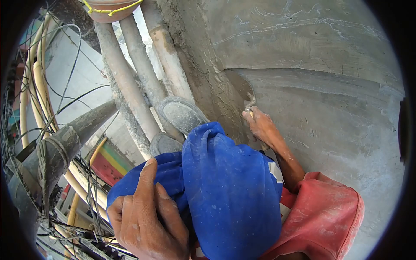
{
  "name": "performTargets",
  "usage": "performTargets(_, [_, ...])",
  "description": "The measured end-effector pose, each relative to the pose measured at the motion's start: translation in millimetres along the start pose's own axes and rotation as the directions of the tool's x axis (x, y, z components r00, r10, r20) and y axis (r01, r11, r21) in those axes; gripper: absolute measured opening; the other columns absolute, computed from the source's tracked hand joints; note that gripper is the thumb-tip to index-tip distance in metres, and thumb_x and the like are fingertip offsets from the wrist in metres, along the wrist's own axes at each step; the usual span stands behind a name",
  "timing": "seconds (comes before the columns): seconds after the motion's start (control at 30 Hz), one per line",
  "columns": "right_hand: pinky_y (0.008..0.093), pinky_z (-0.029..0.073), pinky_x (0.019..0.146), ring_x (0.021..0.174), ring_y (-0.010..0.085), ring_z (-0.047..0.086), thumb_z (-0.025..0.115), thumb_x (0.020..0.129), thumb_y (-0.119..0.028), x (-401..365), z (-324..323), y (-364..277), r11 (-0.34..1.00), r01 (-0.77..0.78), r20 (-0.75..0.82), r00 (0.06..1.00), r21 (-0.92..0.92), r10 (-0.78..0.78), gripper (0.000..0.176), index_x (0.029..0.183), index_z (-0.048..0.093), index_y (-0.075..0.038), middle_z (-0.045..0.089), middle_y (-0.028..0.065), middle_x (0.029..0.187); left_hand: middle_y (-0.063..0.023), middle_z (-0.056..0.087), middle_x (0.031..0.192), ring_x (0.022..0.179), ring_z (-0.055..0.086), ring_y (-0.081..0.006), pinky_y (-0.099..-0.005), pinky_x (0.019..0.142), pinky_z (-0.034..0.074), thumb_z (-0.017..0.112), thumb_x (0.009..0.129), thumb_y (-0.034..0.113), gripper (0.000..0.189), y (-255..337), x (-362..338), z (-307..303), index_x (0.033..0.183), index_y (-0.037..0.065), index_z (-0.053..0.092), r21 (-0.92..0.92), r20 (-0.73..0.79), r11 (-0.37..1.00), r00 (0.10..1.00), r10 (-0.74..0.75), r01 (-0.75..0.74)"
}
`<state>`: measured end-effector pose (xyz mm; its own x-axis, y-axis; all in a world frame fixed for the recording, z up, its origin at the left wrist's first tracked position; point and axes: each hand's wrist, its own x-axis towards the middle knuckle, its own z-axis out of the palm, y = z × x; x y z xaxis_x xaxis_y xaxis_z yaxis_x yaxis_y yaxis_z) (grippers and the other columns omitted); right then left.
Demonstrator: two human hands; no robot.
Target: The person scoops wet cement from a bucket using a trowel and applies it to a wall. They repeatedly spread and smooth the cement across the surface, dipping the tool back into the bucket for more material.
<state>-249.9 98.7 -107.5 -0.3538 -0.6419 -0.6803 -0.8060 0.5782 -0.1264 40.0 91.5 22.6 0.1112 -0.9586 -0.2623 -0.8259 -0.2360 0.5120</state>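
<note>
My right hand [262, 126] is closed around the handle of a trowel [251, 102]. The trowel's blade lies against the wet mortar [229, 102] where a narrow strip meets the grey plastered wall [320, 112]. My left hand [149, 216] rests beside my blue-clad knee [234, 190]. Its index finger points forward and the thumb stands apart, while the other fingers are bent; nothing shows in it. Grey, dust-covered footwear [180, 115] sits on the poles ahead of my knees.
Mortar-stained poles [125, 82] run beneath me. Left of them are a thick grey pipe [82, 134], tangled black cables [93, 182] and yellowish conduits [40, 91]. A bucket [110, 11] with a yellow rope stands at the top. A raised ledge crosses the wall.
</note>
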Motion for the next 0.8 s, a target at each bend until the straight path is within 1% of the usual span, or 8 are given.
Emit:
performTargets(0.03, [0.0505,0.042,0.083,0.094,0.0483,0.057,0.044,0.095,-0.034,-4.7,2.0,-2.0,1.0,0.019,-0.05,0.999,0.002,-0.019,0.043,0.105,0.048,0.007,0.06,0.0335,0.091,-0.0077,0.061,0.073,0.064,0.048,-0.0163,-0.0311,0.062,0.04,0.048,0.089,0.007,0.027,-0.5,-0.4,0.7,0.112,0.003,0.063,0.002,0.001,1.0,1.0,-0.005,0.005])
performTargets(0.1, [0.0505,0.043,0.083,0.094,0.0484,0.057,0.044,0.095,-0.034,-14.3,-0.6,-8.8,1.0,-0.011,-0.035,0.999,-0.029,0.01,0.043,0.106,0.048,0.007,0.06,0.0334,0.091,-0.0055,0.053,0.062,0.063,0.047,-0.0167,-0.0318,0.061,0.038,0.049,0.089,0.008,0.027,-1.1,-0.1,3.6,0.112,0.004,0.063,0.015,-0.045,1.0,0.999,0.026,-0.025])
performTargets(0.17, [0.0504,0.043,0.083,0.094,0.0484,0.057,0.043,0.096,-0.034,-20.8,-7.3,-15.2,0.997,-0.049,-0.029,0.998,-0.057,0.048,0.043,0.106,0.047,0.008,0.06,0.0334,0.091,-0.0059,0.054,0.063,0.063,0.047,-0.0169,-0.032,0.062,0.039,0.049,0.089,0.008,0.027,-1.2,1.0,3.7,0.112,0.004,0.063,0.002,-0.041,1.0,0.999,0.027,-0.027])
performTargets(0.33, [0.0502,0.043,0.085,0.096,0.0487,0.057,0.042,0.096,-0.034,-13.7,-10.0,-15.6,0.993,0.035,0.051,0.998,-0.116,-0.029,0.044,0.106,0.047,0.008,0.06,0.0339,0.093,-0.0062,0.055,0.064,0.063,0.048,-0.0176,-0.0325,0.062,0.039,0.049,0.089,0.008,0.027,-0.6,1.7,4.1,0.112,0.004,0.063,-0.001,-0.051,0.999,0.998,0.032,-0.033])
performTargets(0.47, [0.0502,0.043,0.086,0.097,0.0483,0.056,0.042,0.096,-0.034,-4.2,-9.1,-10.3,0.99,0.036,0.042,0.999,-0.134,-0.03,0.044,0.106,0.047,0.008,0.06,0.0339,0.096,-0.0069,0.056,0.064,0.063,0.049,-0.0181,-0.0328,0.063,0.04,0.049,0.089,0.008,0.027,-1.5,0.2,3.4,0.111,0.003,0.064,-0.002,-0.055,1.0,0.998,0.026,-0.026])
performTargets(0.57, [0.0502,0.043,0.086,0.097,0.0479,0.057,0.042,0.096,-0.034,-13.2,-8.0,-10.0,0.988,-0.015,-0.011,1.0,-0.157,0.013,0.043,0.106,0.048,0.007,0.06,0.0333,0.096,-0.007,0.056,0.063,0.062,0.049,-0.0181,-0.0327,0.063,0.04,0.05,0.089,0.008,0.026,-1.4,0.2,3.1,0.111,0.004,0.064,0.0,-0.051,1.0,0.999,0.016,-0.016])
performTargets(0.63, [0.0506,0.043,0.086,0.097,0.0474,0.057,0.042,0.096,-0.035,-16.8,-7.8,-6.3,0.983,0.04,0.009,0.999,-0.178,-0.039,0.043,0.106,0.048,0.007,0.06,0.0326,0.096,-0.0069,0.055,0.063,0.062,0.049,-0.018,-0.0327,0.063,0.04,0.05,0.089,0.008,0.026,-1.0,0.8,3.6,0.11,0.004,0.064,0.009,-0.057,1.0,0.998,0.026,-0.026])
performTargets(0.8, [0.0505,0.043,0.086,0.098,0.0464,0.057,0.042,0.095,-0.035,1.5,-0.6,-17.9,0.978,0.059,0.098,0.994,-0.201,-0.04,0.044,0.108,0.048,0.007,0.061,0.0321,0.096,-0.006,0.056,0.062,0.063,0.049,-0.0179,-0.0326,0.063,0.04,0.051,0.088,0.008,0.026,0.2,0.6,2.3,0.111,0.005,0.065,0.014,-0.05,1.0,0.999,0.016,-0.016])
